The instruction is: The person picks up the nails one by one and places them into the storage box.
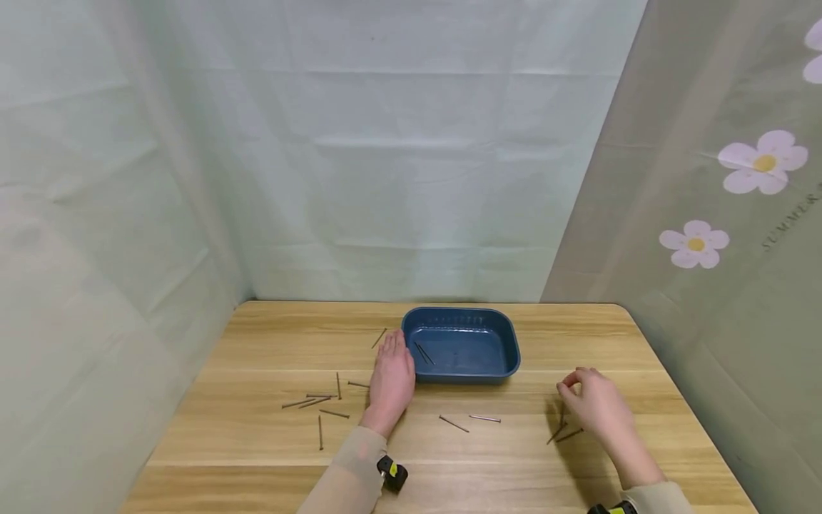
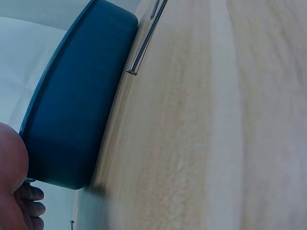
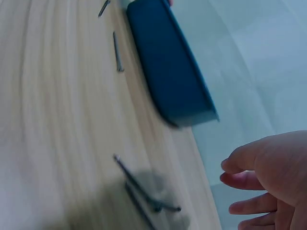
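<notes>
Our left hand (image 1: 390,382) flat on table (image 1: 270,335), fingers relaxed, touching blue tray (image 1: 507,343). Our right hand (image 1: 594,407) loosely curled, grasping nothing, above nails (image 1: 564,432).

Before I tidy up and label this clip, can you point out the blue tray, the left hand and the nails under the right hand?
blue tray (image 1: 510,341), head view, right rim.
left hand (image 1: 392,378), head view, back of hand.
nails under the right hand (image 3: 144,189), right wrist view, crossed shafts.

A wooden worktop (image 1: 270,343) stands within pale green cloth walls (image 1: 411,157). The right-hand cloth (image 1: 713,285) carries pink flowers (image 1: 763,162) with yellow centres and some print.
</notes>
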A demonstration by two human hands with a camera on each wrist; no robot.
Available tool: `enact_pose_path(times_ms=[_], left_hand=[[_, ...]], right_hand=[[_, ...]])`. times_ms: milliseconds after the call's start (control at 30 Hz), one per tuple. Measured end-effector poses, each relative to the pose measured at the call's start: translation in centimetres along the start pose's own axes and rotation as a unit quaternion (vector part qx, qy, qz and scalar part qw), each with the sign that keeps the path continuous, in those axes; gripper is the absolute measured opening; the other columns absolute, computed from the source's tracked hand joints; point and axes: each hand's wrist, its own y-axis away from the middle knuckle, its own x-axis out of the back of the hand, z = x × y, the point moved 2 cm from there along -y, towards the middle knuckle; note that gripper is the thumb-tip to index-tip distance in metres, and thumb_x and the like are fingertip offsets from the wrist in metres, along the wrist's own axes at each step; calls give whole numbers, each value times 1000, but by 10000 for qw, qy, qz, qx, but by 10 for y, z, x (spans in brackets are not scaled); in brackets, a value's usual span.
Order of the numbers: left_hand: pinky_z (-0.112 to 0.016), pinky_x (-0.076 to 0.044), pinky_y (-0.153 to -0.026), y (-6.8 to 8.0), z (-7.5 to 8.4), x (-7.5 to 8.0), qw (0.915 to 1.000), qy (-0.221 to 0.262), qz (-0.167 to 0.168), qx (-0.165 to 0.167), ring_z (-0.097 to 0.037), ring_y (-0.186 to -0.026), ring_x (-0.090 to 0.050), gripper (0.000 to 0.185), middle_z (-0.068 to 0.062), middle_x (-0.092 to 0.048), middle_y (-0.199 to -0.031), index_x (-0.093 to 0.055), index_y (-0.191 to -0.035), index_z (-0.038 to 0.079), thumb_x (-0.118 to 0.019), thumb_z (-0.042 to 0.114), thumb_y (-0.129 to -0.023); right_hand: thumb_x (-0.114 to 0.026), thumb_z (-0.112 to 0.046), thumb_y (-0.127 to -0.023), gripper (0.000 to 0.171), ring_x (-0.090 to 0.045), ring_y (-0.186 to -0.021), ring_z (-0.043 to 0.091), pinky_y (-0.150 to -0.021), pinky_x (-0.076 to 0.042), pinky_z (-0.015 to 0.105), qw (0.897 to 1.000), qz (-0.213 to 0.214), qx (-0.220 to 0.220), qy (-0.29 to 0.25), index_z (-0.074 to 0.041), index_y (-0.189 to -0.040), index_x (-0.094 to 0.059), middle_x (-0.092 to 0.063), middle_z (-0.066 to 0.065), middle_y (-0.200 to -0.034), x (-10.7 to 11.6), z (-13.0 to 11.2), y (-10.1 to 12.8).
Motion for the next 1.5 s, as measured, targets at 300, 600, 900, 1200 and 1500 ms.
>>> enact_pose_path(times_ms=[300, 600, 900, 1200, 1500], left_hand=[[-57, -37, -122, 2, 0, 1, 9999, 66, -41, 76, -46, -147, -47, 47, -31, -51, -155, -47, -152, -16, -49, 10, -112], [-58, -39, -121, 1, -2, 0, 10000, 47, -12, 31, -47, -146, -48, 46, -32, -52, -153, -49, -150, -16, -50, 8, -111], [-59, -38, -121, 1, -1, -2, 10000, 86, 21, 44, -47, -146, -48, 47, -32, -52, -154, -48, -150, -16, -49, 10, -111], [-59, -38, -121, 1, 0, 0, 9998, 160, 20, 71, -47, -147, -47, 47, -32, -51, -154, -47, -151, -16, -49, 9, -112], [-58, -37, -122, 1, 0, -1, 9998, 199, 21, 93, -46, -148, -46, 46, -32, -51, -155, -48, -151, -16, -48, 9, -113]], right_hand=[[-73, -27, -98, 19, -68, -106, 48, -77, -58, 58, 9993, -224, -216, 194, -9, -95, -76, -71, 25, -114, -6, 21, 7], [-73, -28, -98, 21, -49, -130, 67, -93, -53, 70, 9987, -325, -215, 323, -12, -84, -74, -67, 33, -128, -16, 26, 11], [-72, -29, -98, 20, -65, -108, 51, -73, -58, 58, 9980, -369, -370, 354, -14, -87, -76, -71, 24, -112, -20, 29, 13], [-70, -34, -99, 21, -62, -81, 25, -58, -51, 44, 9964, -477, -588, 389, -17, -87, -75, -69, 12, -98, -27, 28, 12], [-69, -28, -98, 21, -48, -134, 63, -86, -57, 63, 9968, -423, -400, 540, -17, -81, -72, -72, 13, -106, -29, 18, 11]])
